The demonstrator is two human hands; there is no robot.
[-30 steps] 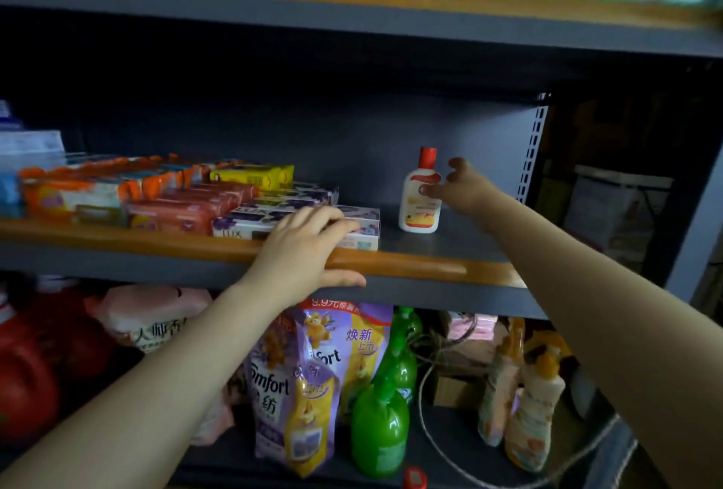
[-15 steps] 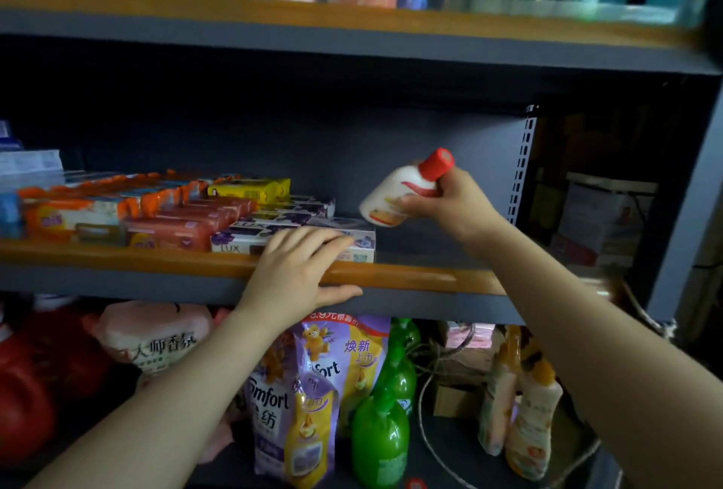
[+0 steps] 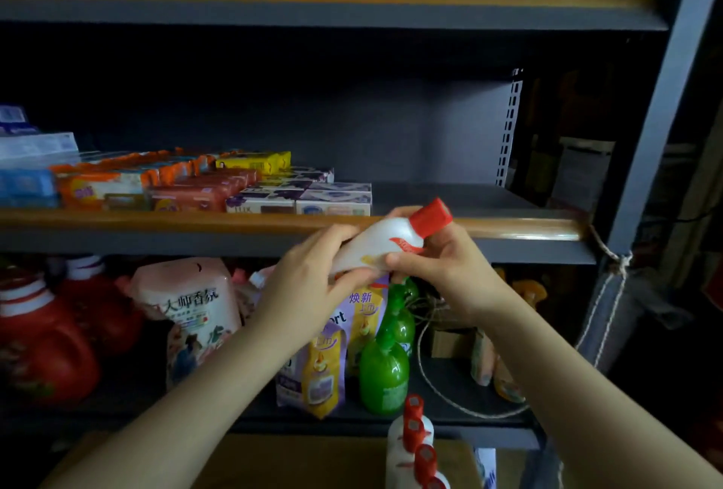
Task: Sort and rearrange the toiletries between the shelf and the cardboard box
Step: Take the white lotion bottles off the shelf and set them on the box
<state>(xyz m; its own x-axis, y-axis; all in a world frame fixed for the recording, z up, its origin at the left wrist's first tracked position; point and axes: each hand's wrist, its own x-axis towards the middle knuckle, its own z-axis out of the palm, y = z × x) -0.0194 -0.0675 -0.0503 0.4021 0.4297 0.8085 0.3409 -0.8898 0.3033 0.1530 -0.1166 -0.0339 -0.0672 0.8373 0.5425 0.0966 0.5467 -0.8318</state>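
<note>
A small white bottle with a red cap [image 3: 385, 240] is tilted in front of the middle shelf's wooden edge [image 3: 156, 219], cap up and to the right. My right hand [image 3: 442, 273] grips its upper part near the cap. My left hand [image 3: 313, 277] wraps its lower end. Both hands are off the shelf, in front of it. At the bottom of the view several more white bottles with red caps [image 3: 416, 445] stand in a cardboard box [image 3: 297, 465].
Soap bars and boxed soaps [image 3: 219, 191] fill the left half of the middle shelf; its right half is bare. Below stand refill pouches [image 3: 187, 316], green bottles [image 3: 385, 367], red jugs [image 3: 43, 336] and a loose cord. A grey upright post [image 3: 657, 105] stands at right.
My right hand lifted the bottle off the middle shelf and drew it toward me. My left hand left the shelf edge and took hold of the bottle's lower end.
</note>
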